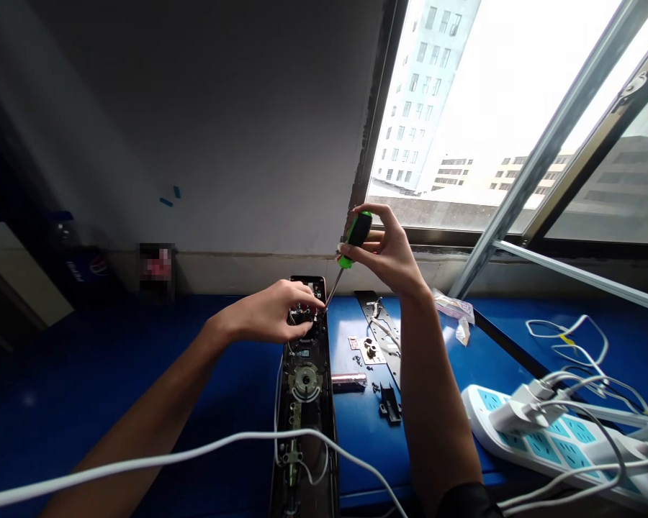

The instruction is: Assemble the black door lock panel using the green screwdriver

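Observation:
A long black opened casing, which looks like an electronic door lock [307,381], lies lengthwise in front of me, its boards, round metal part and wires showing. My left hand [281,309] is closed over its far end, index fingertip at the right rim and thumb lower down; the other fingers are partly hidden. My right hand [383,248] grips a screwdriver [358,237] by its black and green handle. The screwdriver is tilted, and its shaft runs down to the casing's right rim, beside my left index fingertip. What the tip touches is too small to tell.
Right of the casing lie a black plate [368,306], a small white plate with parts [370,350], several screws, a pinkish cylinder [348,382] and a black bracket [390,404]. A white cable [237,437] crosses the foreground. A power strip [545,439] stands at right, below the window.

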Motion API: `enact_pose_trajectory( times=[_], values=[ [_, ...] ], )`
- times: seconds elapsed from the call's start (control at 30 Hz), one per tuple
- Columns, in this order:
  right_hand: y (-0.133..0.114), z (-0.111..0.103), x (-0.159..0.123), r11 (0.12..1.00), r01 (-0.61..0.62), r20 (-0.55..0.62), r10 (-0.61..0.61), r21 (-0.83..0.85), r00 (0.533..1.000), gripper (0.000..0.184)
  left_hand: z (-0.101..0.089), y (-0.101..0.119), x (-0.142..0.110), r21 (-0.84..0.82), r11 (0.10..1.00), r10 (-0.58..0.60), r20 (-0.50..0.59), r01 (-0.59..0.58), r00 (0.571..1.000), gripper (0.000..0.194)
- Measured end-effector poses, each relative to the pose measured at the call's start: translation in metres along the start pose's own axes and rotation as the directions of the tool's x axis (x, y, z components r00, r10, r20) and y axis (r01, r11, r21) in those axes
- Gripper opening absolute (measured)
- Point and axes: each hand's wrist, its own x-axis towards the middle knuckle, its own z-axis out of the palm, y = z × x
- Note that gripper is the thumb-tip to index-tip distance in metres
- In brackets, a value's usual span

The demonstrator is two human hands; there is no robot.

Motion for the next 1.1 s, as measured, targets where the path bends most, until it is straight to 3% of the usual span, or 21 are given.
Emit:
enact_pose_trajectory(
  times=[0.17, 0.37, 0.7, 1.1],
  values=[
    [0.008, 0.003, 0.004, 0.996, 0.090, -0.121, -0.090, -0.005, 0.989, 0.067, 0.002, -0.007, 0.002, -0.032, 0.996, -0.087, -0.063, 0.085, 0.994, 0.032],
    [0.009, 0.005, 0.004, 0.994, 0.110, -0.159, -0.111, -0.014, 0.981, 0.065, 0.004, -0.014, 0.005, -0.030, 0.995, -0.099, -0.134, 0.096, 0.986, 0.018],
    [0.011, 0.009, 0.006, 0.987, 0.159, -0.167, -0.159, -0.014, 0.973, 0.063, 0.005, -0.017, 0.006, 0.025, 0.995, -0.094, -0.083, 0.097, 0.992, 0.020],
    [-0.004, 0.020, 0.002, 0.979, 0.204, -0.010, -0.204, 0.001, 0.979, 0.075, 0.003, -0.021, 0.005, 0.091, 0.989, -0.107, -0.060, 0.112, 0.992, 0.018]
  ],
)
